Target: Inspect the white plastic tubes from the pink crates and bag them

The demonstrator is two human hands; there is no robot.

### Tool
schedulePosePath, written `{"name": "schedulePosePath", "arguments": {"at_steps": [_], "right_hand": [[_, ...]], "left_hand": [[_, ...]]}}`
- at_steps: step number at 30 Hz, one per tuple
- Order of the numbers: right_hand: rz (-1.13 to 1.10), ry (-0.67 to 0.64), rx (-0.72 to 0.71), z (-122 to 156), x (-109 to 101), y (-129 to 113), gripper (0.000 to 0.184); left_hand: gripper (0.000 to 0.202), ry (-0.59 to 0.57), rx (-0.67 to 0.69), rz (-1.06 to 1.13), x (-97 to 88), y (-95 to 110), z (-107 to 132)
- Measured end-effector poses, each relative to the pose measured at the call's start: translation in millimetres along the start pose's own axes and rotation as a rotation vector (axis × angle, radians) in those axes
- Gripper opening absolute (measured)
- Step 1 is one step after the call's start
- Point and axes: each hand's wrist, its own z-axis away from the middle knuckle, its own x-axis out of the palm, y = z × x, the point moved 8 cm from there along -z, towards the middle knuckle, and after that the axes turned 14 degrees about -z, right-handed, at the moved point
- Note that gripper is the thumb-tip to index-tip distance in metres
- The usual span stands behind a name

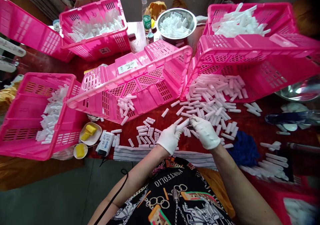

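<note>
Both my hands wear white gloves and meet over the red table [250, 125]. My left hand [170, 137] and my right hand [205, 131] pinch the two ends of one white plastic tube [183, 123] between them. A heap of the same white tubes [215, 95] spills from a tipped pink basket [250, 62] just beyond my right hand. Short white caps [146, 131] lie scattered left of my left hand. A folded striped cloth [132, 152] lies along the table edge below my hands.
A tipped pink basket [140, 82] holds a few tubes at centre. Other pink baskets [30, 118] [95, 28] hold white pieces. A steel bowl [176, 23] and a bottle [146, 15] stand at the back. Yellow blocks sit in small dishes [90, 133]. A blue cloth [243, 148] lies right.
</note>
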Motion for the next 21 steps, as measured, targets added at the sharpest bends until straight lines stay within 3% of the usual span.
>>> {"name": "schedulePosePath", "arguments": {"at_steps": [3, 6, 7, 9, 12, 14, 16, 18, 19, 21], "right_hand": [[0.012, -0.009, -0.104, 3.8, -2.0, -11.7, 0.026], [-0.071, -0.117, -0.182, 12.3, 5.1, -22.5, 0.024], [-0.098, -0.155, -0.175, 15.5, 8.7, -23.3, 0.025], [-0.127, -0.193, -0.106, 20.4, 14.0, -17.5, 0.028], [-0.101, -0.128, 0.038, 19.6, 5.1, 6.3, 0.032], [-0.068, 0.059, 0.062, 11.1, -24.6, 24.1, 0.031], [-0.04, 0.325, 0.005, 1.7, -67.6, 37.6, 0.031], [-0.025, 0.522, -0.088, -4.5, -101.8, 47.9, 0.032], [-0.001, 0.553, -0.128, -7.3, -109.2, 52.9, 0.032], [0.075, 0.451, -0.158, -12.5, -97.9, 66.4, 0.032]], "left_hand": [[0.041, -0.409, -0.137, 0.293, 20.0, -1.9, 8.3], [0.044, -0.765, -0.247, 0.586, 33.5, 7.5, 28.0], [0.042, -0.818, -0.267, 0.659, 36.5, 10.8, 32.3], [0.043, -0.789, -0.251, 0.682, 41.6, 12.3, 31.6], [0.05, -0.56, -0.166, 0.41, 41.0, -1.5, 13.1], [0.048, -0.268, -0.129, 0.055, 13.3, -20.0, -9.0], [0.038, 0.094, -0.112, -0.314, -42.1, -35.2, -28.5], [0.035, 0.437, -0.154, -0.551, -108.3, -48.2, -38.3], [0.035, 0.551, -0.208, -0.617, -137.7, -56.3, -41.0], [0.037, 0.663, -0.252, -0.758, -179.7, -64.6, -47.5]]}}
